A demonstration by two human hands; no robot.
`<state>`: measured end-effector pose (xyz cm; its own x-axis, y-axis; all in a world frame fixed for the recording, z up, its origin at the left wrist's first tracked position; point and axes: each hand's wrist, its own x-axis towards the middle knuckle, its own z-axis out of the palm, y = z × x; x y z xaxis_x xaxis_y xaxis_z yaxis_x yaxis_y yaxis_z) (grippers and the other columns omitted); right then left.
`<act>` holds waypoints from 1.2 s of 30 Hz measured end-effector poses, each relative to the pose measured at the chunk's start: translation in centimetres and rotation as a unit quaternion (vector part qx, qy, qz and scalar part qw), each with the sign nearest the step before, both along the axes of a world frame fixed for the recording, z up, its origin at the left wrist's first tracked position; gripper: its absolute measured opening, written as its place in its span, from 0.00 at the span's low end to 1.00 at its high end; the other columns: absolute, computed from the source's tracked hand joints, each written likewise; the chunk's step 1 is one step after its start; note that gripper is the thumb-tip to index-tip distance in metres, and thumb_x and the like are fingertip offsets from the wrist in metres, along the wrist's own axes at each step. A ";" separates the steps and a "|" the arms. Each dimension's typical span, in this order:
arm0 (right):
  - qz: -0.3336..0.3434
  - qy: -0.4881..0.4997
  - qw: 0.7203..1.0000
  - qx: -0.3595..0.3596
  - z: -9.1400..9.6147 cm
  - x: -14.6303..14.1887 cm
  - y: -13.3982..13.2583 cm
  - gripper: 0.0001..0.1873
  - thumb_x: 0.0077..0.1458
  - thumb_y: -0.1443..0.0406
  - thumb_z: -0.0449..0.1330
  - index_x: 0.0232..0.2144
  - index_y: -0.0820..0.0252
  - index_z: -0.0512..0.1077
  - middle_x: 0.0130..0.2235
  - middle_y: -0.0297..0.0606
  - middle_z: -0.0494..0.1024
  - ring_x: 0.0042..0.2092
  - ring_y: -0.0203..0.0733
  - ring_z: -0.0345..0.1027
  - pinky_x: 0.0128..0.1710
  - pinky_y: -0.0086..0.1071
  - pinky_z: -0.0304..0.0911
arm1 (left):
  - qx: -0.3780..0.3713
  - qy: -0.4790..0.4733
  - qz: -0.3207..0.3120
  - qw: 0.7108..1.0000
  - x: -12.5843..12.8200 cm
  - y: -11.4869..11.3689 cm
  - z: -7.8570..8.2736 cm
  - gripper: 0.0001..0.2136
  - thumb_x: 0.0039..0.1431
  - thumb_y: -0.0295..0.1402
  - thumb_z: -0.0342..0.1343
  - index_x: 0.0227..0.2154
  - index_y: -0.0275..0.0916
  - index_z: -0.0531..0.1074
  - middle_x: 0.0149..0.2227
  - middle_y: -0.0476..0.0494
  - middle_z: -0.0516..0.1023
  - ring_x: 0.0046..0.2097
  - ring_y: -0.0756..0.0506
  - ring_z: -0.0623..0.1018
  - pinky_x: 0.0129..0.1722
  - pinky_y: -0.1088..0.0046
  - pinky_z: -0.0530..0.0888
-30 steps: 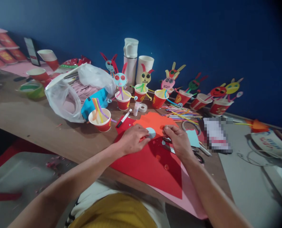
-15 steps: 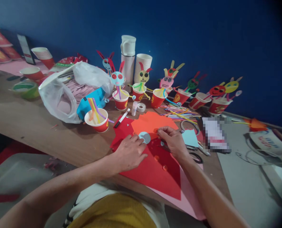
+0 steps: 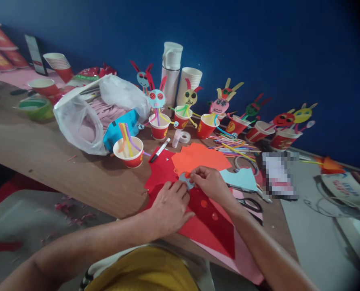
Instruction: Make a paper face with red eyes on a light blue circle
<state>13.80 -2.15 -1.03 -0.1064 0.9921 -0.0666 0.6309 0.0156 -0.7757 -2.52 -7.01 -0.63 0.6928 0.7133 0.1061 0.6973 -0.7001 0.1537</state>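
Moved left to blue paper disc (image 3: 184, 178), pinching orange dot (image 3: 187, 175) in right hand (image 3: 209, 181), resting left hand (image 3: 170, 205) straight-fingered, at wooden table (image 3: 79, 171) before blue wall (image 3: 258, 48).

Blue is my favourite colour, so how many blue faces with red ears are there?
2. The front face rises from a red cup right of the plastic bag; the rear face is behind it, slightly left. More could be hidden.

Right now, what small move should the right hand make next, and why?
Probably lay the small orange-red piece flat on the pale blue disc: the right hand pinches that piece right over the disc, and the left hand lies at the disc's near edge, seemingly well placed to steady it.
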 end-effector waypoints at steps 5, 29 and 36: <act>0.006 -0.089 0.996 0.019 0.4 -0.7 0.2 0.12 0.50 0.59 0.53 0.21 0.57 0.71 0.23 0.33 0.75 0.24 0.36 0.65 0.23 0.27 0.54 | 0.009 -0.010 0.011 1.000 -0.1 -0.4 -0.6 0.22 0.56 0.47 0.48 0.44 0.31 0.68 0.44 0.36 0.71 0.49 0.37 0.64 0.47 0.57 0.60; 0.000 -0.339 0.940 0.047 -0.3 -1.9 0.4 0.10 0.52 0.60 0.52 0.25 0.57 0.70 0.25 0.34 0.76 0.30 0.39 0.69 0.26 0.28 0.47 | 0.028 -0.014 0.012 0.999 -0.1 -0.2 -0.7 0.20 0.58 0.46 0.47 0.42 0.32 0.68 0.43 0.37 0.71 0.48 0.38 0.64 0.46 0.58 0.60; 0.004 -0.375 0.926 0.049 0.0 -2.5 0.3 0.09 0.52 0.62 0.51 0.26 0.57 0.69 0.26 0.36 0.77 0.30 0.40 0.71 0.26 0.29 0.46 | 0.019 -0.004 -0.003 1.000 -0.2 0.4 -0.4 0.20 0.58 0.45 0.46 0.41 0.31 0.68 0.43 0.37 0.70 0.46 0.39 0.65 0.44 0.59 0.62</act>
<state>11.28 -1.83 -1.03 -0.0736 0.9967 -0.0342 0.9909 0.0692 -0.1151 -2.77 -6.65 -1.06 0.6966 0.7038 0.1395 0.6912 -0.7104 0.1324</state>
